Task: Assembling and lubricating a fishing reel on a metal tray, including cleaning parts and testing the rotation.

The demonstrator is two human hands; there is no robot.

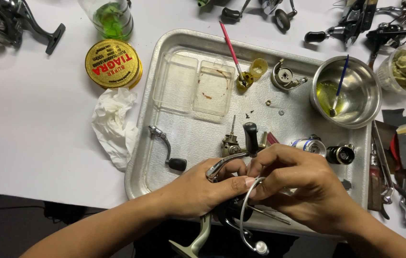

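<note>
Right now my left hand (pixel 198 191) is closed around the body of a fishing reel (pixel 231 210), held over the near edge of the metal tray (pixel 164 157), while my right hand (pixel 303 186) pinches the reel's wire bail (pixel 246 210). I judge a steady left grip and small fingertip moves serve best, keeping loose parts above the tray. Close behind stand a crank handle (pixel 167 150), a small gear assembly (pixel 231 141), and a spool (pixel 308 145); the steel bowl (pixel 356 112) with a brush sits further right on the surface (pixel 31 119).
</note>
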